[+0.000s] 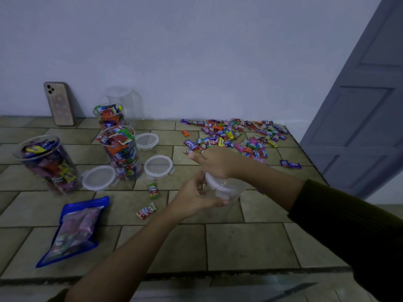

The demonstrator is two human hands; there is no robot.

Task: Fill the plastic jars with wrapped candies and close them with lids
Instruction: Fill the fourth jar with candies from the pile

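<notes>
You held a clear plastic jar (227, 194) near the middle of the table (239, 243), its white-rimmed lid (214, 184) on top. Your left hand (196, 197) gripped the jar's near side just under the lid, fingers curled round it. Your right hand (214, 162) lay over the lid and clasped it, with its fingers bent down over the far edge. Whether the jar's base touched the table could not be told.

Behind the right hand, a loose pile of wrapped candies (231, 136) was spread toward the wall. To the left stood three open candy-filled jars (122, 151), with three loose lids (158, 166) lying just beside them and an empty jar (124, 101) at the back. Two stray candies (153, 191) lay near the left hand. A blue candy bag (74, 232) lay flat front left. A phone (60, 103) leaned against the wall.
</notes>
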